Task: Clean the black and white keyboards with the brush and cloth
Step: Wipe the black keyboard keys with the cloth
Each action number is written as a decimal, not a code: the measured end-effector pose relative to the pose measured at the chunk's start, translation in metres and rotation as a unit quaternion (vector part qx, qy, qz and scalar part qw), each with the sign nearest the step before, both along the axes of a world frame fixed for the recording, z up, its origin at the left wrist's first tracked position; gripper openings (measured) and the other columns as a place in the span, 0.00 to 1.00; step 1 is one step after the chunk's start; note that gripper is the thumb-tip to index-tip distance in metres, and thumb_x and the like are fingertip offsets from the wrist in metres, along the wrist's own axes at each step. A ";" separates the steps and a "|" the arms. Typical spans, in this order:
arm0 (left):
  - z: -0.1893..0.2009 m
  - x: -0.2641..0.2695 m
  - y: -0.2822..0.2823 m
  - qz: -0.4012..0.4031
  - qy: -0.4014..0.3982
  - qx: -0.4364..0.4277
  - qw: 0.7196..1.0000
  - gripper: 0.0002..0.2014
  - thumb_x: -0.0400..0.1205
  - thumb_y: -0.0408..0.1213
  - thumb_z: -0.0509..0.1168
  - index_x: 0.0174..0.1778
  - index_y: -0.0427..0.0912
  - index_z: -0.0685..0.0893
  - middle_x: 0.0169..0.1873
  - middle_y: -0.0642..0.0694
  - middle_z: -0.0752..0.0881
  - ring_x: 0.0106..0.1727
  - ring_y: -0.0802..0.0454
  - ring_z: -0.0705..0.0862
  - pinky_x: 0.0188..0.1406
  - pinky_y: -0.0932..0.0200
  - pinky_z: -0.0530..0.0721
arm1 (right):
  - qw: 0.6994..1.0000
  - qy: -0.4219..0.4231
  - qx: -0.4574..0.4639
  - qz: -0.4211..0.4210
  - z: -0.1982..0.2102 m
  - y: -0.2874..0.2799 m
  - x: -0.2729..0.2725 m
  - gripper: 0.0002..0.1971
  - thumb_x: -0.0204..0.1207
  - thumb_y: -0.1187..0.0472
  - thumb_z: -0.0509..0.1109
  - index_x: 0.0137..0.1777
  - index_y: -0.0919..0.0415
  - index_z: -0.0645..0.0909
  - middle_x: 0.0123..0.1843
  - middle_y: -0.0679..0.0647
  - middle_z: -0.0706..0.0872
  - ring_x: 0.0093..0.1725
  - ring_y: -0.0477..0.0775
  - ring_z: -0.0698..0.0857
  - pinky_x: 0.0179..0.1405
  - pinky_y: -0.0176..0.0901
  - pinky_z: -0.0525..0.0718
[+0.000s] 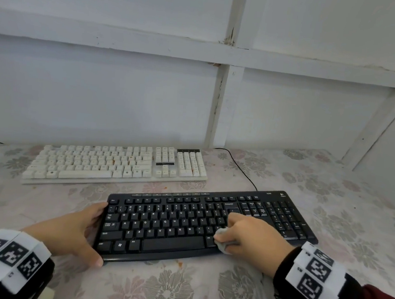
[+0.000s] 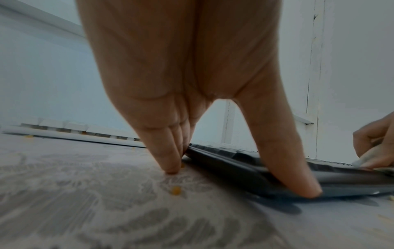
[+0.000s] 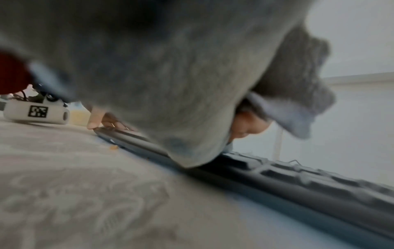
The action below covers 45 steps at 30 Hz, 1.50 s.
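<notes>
Right hand (image 1: 250, 237) clutches cloth (image 1: 222, 243) | black keyboard (image 1: 183, 223) | Logitech logo

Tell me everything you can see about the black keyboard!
The black keyboard is a wide, flat, plastic-looking board with dark keys, white letters and a number pad at its right end. It lies flat on the flowered tablecloth, nearer than the white keyboard. The left hand steadies its left edge with straight fingers. The right hand presses a grey cloth on its keys, right of the space bar.

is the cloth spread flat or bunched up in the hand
Bunched up: the grey cloth is wadded inside the right hand, pressed on the black keyboard near its right-hand keys.
</notes>
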<state>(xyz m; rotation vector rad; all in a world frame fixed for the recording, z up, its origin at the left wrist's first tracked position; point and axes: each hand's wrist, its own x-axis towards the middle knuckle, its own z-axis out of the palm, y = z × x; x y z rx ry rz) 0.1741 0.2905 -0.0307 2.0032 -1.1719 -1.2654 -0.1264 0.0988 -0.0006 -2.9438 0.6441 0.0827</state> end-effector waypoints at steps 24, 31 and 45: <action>0.000 -0.003 0.000 0.011 0.032 -0.011 0.999 0.84 0.32 0.54 0.87 0.82 0.49 0.43 0.81 0.53 0.54 0.80 0.58 0.56 0.80 0.57 0.56 | 0.994 0.028 -0.027 -0.098 0.000 -0.034 -0.051 0.08 0.79 0.51 0.63 0.46 0.53 0.81 0.36 0.43 0.63 0.36 0.43 0.69 0.30 0.30 0.61; 0.002 -0.005 0.000 0.010 0.045 -0.019 0.999 0.82 0.32 0.53 0.87 0.81 0.49 0.47 0.75 0.59 0.60 0.75 0.62 0.60 0.77 0.62 0.58 | 0.992 0.019 -0.011 -0.123 0.003 -0.053 -0.072 0.12 0.79 0.49 0.65 0.50 0.55 0.86 0.40 0.46 0.68 0.35 0.40 0.70 0.31 0.31 0.66; 0.001 -0.004 0.001 0.011 0.038 -0.018 0.999 0.77 0.35 0.52 0.87 0.79 0.52 0.50 0.72 0.60 0.62 0.74 0.64 0.61 0.78 0.61 0.58 | 0.991 -0.027 0.089 -0.099 0.021 -0.039 -0.054 0.09 0.73 0.53 0.71 0.52 0.45 0.89 0.47 0.51 0.81 0.47 0.46 0.79 0.50 0.40 0.75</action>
